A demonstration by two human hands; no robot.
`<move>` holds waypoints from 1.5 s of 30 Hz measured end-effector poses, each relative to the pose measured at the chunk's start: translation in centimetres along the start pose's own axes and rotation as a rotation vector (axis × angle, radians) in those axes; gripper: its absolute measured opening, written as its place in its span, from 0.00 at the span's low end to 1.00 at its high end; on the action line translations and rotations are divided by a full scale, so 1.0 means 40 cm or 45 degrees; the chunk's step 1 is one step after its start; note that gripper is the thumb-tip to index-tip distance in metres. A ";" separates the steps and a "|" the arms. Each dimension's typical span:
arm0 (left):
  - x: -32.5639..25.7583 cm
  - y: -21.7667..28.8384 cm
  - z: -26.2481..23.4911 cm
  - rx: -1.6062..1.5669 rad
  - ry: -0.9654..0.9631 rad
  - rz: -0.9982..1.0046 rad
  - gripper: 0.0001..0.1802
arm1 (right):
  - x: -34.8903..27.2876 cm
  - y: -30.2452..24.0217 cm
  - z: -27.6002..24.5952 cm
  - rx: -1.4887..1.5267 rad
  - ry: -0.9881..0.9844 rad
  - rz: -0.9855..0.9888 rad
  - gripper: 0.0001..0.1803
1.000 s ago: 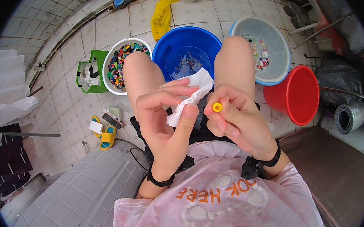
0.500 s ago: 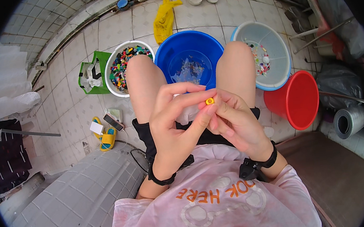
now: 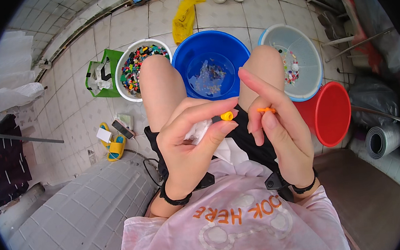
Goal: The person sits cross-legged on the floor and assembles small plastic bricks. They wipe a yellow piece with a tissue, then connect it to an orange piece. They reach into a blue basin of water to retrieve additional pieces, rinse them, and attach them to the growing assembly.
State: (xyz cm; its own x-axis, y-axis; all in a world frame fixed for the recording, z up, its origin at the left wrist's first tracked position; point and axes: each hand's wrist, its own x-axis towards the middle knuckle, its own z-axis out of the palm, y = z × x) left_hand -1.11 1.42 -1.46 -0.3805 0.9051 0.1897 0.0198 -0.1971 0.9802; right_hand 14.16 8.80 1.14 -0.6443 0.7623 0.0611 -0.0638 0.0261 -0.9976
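Note:
Between thumb and forefinger, my left hand (image 3: 180,141) pinches a small yellow toy-brick piece (image 3: 227,116) with a round end. A crumpled white tissue or cloth (image 3: 198,131) is tucked in the same palm. My right hand (image 3: 287,128) is apart from it on the right, its thumb pressing a small thin orange piece (image 3: 266,110) against the fingers, with the index finger stretched out. Both hands are above my lap. Beyond them stands a blue basin (image 3: 181,71) with water and several small pieces at its bottom.
A white tub of colourful toy bricks (image 3: 130,66) stands left of the blue basin, beside a green bag (image 3: 114,61). To the right are a pale basin (image 3: 306,49) with small pieces and a red bucket (image 3: 334,114). A yellow plastic bag (image 3: 183,20) lies beyond. Slippers (image 3: 116,150) and a phone (image 3: 123,129) lie left.
My hands were together at the yellow piece and are now apart. The right hand has moved right, and an orange piece now shows in it. The yellow piece stays in my left fingers.

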 end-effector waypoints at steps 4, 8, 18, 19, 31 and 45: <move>0.001 -0.007 -0.004 -0.092 -0.026 0.026 0.13 | 0.000 -0.014 -0.001 0.067 0.038 -0.075 0.21; -0.001 -0.011 -0.005 -0.162 -0.037 0.007 0.14 | 0.000 -0.016 0.006 0.175 0.068 -0.102 0.12; -0.022 -0.017 0.008 -0.518 -0.016 -0.068 0.12 | -0.015 -0.051 -0.023 -0.390 0.043 -0.271 0.08; -0.024 -0.016 0.010 -0.523 -0.013 -0.065 0.12 | -0.015 -0.051 -0.022 -0.405 0.070 -0.298 0.08; -0.031 -0.012 0.011 -0.404 -0.017 0.139 0.09 | -0.021 -0.067 -0.004 -0.529 0.029 -0.316 0.08; -0.045 -0.024 0.014 -0.425 0.016 0.117 0.07 | -0.005 -0.027 -0.015 -0.821 -0.061 -0.854 0.16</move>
State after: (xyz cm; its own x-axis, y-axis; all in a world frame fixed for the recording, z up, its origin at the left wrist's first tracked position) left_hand 0.06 0.19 -2.69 -0.4027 0.8736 0.2733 -0.2485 -0.3917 0.8859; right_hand 14.81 8.99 2.19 -0.6576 0.4306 0.6182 -0.0081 0.8164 -0.5774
